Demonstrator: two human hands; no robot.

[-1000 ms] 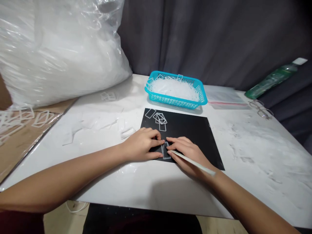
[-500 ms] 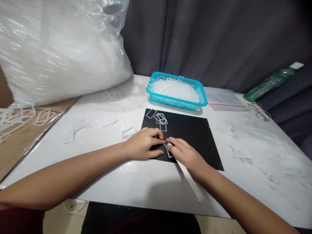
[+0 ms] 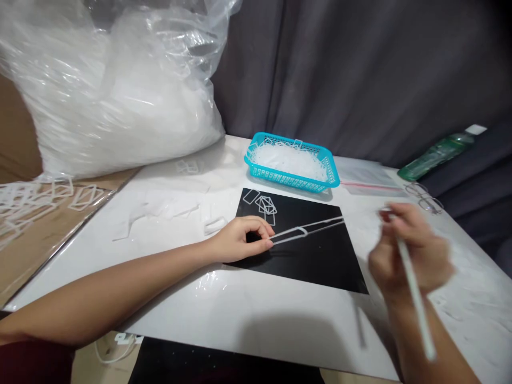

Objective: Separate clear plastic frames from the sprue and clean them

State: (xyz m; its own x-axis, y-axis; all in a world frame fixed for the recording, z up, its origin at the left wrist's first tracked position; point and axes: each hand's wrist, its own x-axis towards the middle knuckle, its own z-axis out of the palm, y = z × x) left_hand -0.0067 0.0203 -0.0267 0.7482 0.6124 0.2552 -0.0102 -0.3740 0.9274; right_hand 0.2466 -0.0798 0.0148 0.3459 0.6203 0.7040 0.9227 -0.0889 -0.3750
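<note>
Over the thin black rectangular sheet [image 3: 312,261] on the white counter [image 3: 208,317], my left hand [image 3: 242,238] pinches one end of a slim white rounded-corner frame [image 3: 305,231], thumb below and forefinger above, probably so that this end stays anchored while the other takes the pull. From the frame's far end two fine pale strands [image 3: 326,224] run out past the sheet's edge towards my right hand [image 3: 412,250]; they lie so straight that I judge them to be under tension. My right hand is raised beyond the sheet, closed around a long white stick [image 3: 416,304] that slants down past my wrist; its fingertips are too blurred for me to tell how they grip the strands, if they do. The dark sheet suits such pale, thin pieces, I think, because their outlines show sharply on it, as with the small overlapping group of white rectangular outline frames [image 3: 266,205] at its far left corner, set apart from my working space. Behind the sheet stands a turquoise perforated plastic basket [image 3: 334,173], heaped with loose white bits [image 3: 286,159], its low walls likely there to keep them from scattering. A bulging clear plastic sack [image 3: 132,101] sits at the left, and a green transparent bottle with a white cap [image 3: 436,154] leans at the far right, beyond my reach's path.
</note>
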